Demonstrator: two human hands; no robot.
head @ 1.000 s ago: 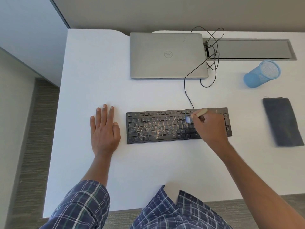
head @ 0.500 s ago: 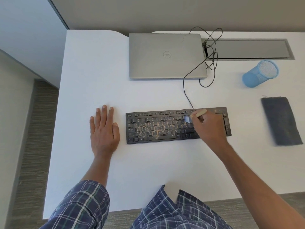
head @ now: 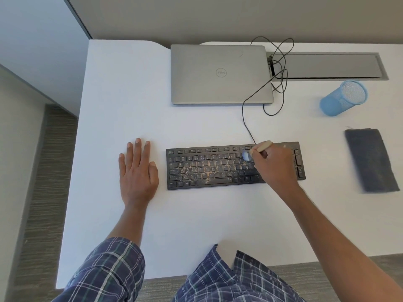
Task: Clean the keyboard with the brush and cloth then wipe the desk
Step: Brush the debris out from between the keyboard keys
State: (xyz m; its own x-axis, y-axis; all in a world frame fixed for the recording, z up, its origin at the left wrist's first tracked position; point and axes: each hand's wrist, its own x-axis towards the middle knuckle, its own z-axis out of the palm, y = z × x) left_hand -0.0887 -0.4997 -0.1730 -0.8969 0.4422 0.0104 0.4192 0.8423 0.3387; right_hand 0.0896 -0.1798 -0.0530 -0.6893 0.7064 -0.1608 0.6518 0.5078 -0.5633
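Observation:
A black keyboard (head: pixel 209 166) lies in the middle of the white desk (head: pixel 196 225), with brownish crumbs scattered over its middle keys. My right hand (head: pixel 275 168) covers the keyboard's right part and grips a small brush (head: pixel 260 147) with a tan handle. The brush's pale bristles touch the upper key rows. My left hand (head: pixel 137 171) rests flat on the desk, fingers straight, just left of the keyboard and apart from it. A dark grey folded cloth (head: pixel 370 160) lies on the desk at the far right.
A closed silver laptop (head: pixel 220 74) sits behind the keyboard. The keyboard's black cable (head: pixel 246 110) loops toward a grey cable hatch (head: pixel 327 66) at the back right. A blue mesh cup (head: pixel 342 98) stands behind the cloth. The desk's left edge drops to carpet.
The right hand and brush stay at nearly the same spot on the upper right keys, the bristles blurred slightly. The left hand has not moved.

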